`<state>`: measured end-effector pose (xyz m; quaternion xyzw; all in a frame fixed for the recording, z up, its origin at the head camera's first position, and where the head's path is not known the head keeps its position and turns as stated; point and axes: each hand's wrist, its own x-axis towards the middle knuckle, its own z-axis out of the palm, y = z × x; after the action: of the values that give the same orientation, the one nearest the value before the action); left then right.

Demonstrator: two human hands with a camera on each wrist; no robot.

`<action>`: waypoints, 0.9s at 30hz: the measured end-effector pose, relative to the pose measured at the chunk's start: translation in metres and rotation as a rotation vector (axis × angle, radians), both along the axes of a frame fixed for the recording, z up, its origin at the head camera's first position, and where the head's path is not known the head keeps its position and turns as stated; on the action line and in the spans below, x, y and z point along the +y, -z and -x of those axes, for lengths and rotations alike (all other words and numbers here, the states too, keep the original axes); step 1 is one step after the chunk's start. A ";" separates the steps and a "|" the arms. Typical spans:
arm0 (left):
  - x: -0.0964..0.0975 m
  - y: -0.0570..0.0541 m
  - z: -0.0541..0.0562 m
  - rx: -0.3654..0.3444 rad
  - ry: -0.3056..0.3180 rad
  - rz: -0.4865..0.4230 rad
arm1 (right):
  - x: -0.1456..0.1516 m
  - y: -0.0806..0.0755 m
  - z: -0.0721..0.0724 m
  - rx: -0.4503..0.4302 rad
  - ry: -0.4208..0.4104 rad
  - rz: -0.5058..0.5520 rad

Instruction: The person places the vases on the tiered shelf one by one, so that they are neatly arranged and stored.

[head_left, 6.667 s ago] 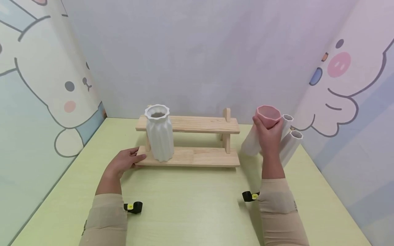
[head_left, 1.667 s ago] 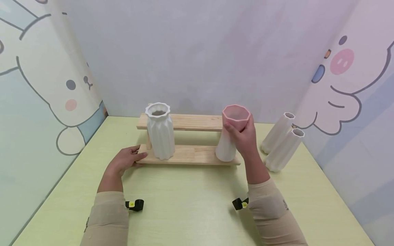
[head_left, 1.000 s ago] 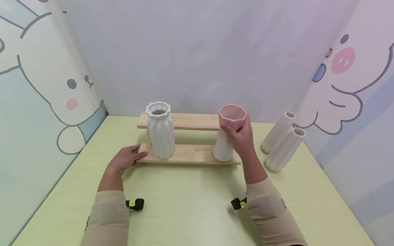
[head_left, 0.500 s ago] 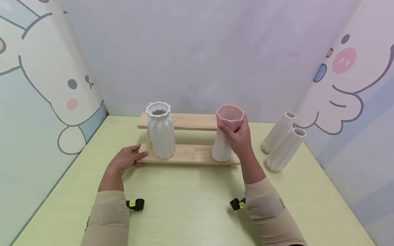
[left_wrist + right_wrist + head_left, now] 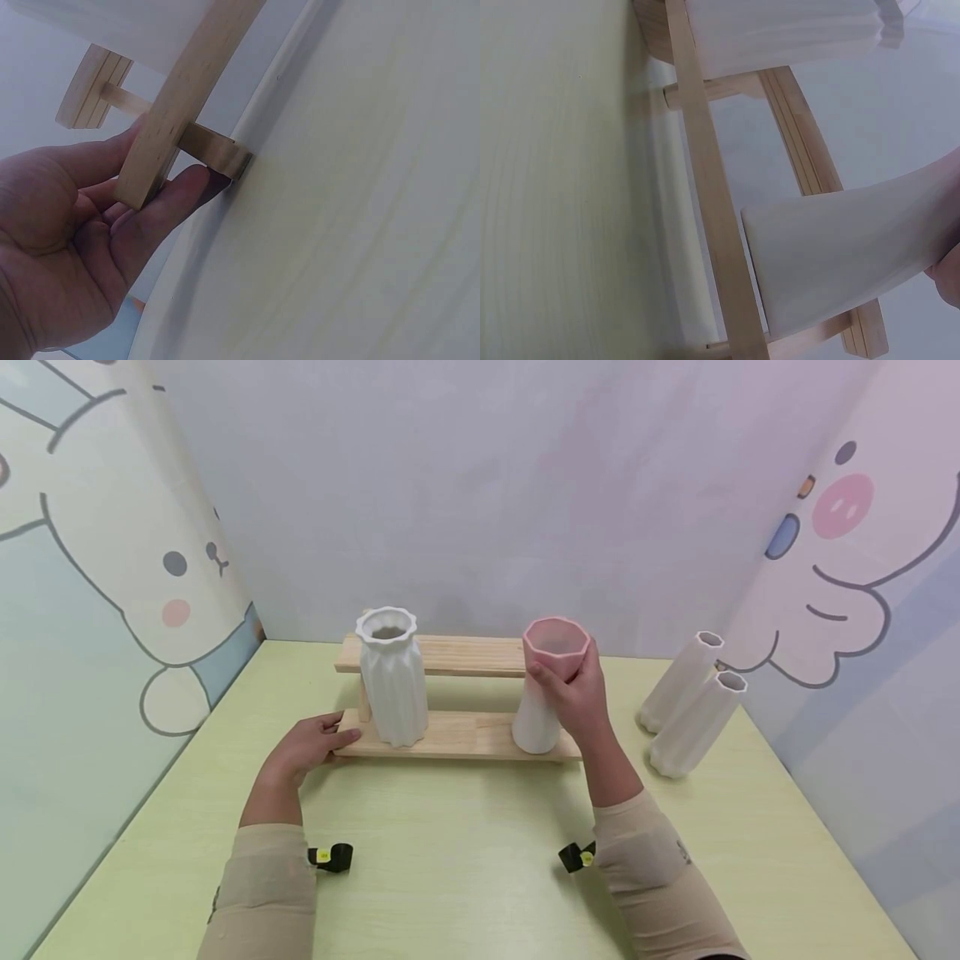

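Note:
My left hand [image 5: 303, 750] grips the left end of a two-tier wooden shelf [image 5: 461, 735], its thumb over the lower board. In the left wrist view, the thumb and fingers pinch that board's end [image 5: 142, 176]. On the lower tier's left part a white ribbed vase [image 5: 396, 693] stands upright. My right hand [image 5: 587, 702] is wrapped round the neck of a flared vase [image 5: 536, 727], pink at the top and white below. That vase is upright at the lower tier's right part; in the right wrist view its base [image 5: 780, 262] is right at the board's surface.
Two slim white vases, a rear one [image 5: 675, 689] and a front one [image 5: 693, 727], stand on the pale table [image 5: 465, 860] right of the shelf. A grey wall [image 5: 480, 502] rises behind, with cartoon-printed panels on both sides. Black wrist cameras sit at both sleeves.
My right hand has carried the pink-and-white vase left from beside the slim vases to the lower tier, edging slightly further left lately. My left hand has kept its grip on the shelf.

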<state>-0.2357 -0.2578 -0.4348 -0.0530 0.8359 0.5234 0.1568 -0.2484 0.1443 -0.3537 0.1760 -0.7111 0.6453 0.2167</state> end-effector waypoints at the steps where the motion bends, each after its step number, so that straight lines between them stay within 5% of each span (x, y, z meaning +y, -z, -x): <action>1: 0.000 0.000 0.000 0.000 0.000 -0.001 | 0.000 0.000 0.000 0.002 0.000 0.001; 27: 0.000 0.000 0.001 -0.002 0.000 -0.003 | -0.005 0.002 0.002 -0.011 -0.001 0.010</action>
<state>-0.2372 -0.2577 -0.4349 -0.0531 0.8349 0.5246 0.1576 -0.2506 0.1392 -0.3562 0.1720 -0.7087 0.6501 0.2134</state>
